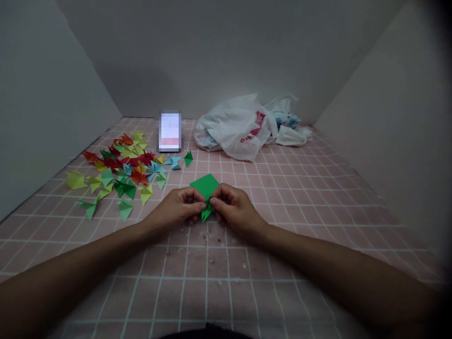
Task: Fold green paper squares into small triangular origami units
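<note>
On the checked cloth (190,292), mid-frame, the left hand (187,205) and right hand (231,207) both pinch the green paper (206,184), thumbs close together near its narrow lower end. I'd say a fold is being shaped; the next move calls for aligned layers and a firm crease. Beyond, centre-left, lie folded pieces (125,187); farther, upper centre, a lit screen (170,129) and white bag (240,127).

Fingers (196,207) hide part of the green paper (206,184), and the phone screen (170,128) is pixelated beyond reading.
</note>
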`<state>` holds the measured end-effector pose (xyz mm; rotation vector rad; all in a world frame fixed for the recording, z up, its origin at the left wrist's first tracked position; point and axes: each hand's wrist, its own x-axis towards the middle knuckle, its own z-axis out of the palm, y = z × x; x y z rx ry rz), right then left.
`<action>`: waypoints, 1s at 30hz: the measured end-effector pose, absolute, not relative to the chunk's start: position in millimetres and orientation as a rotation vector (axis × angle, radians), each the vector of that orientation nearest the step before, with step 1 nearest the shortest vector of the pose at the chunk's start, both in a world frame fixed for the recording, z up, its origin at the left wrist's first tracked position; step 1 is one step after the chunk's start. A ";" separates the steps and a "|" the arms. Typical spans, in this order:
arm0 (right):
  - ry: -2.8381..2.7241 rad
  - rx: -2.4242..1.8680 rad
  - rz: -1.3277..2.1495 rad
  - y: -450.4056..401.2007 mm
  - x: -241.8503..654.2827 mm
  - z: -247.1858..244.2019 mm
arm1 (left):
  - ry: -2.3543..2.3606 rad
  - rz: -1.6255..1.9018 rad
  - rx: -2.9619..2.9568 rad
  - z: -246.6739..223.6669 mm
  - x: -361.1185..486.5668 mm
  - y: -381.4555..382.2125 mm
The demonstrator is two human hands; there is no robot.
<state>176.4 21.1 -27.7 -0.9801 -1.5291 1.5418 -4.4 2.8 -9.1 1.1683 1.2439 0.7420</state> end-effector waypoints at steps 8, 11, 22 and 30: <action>-1.576 -0.970 1.549 19.9 176.2 -24.4 | 1.284 0.741 1.186 -6.2 -2.6 1.6; -1.676 -0.985 1.393 20.5 176.8 -25.5 | 1.287 0.726 1.214 -7.0 -2.2 1.7; -1.864 -0.986 1.101 21.2 180.9 -23.4 | 1.245 0.687 1.288 -4.5 -2.8 0.6; -1.802 -1.032 1.071 17.5 180.0 -23.4 | 1.249 0.776 1.294 -8.9 1.4 -4.0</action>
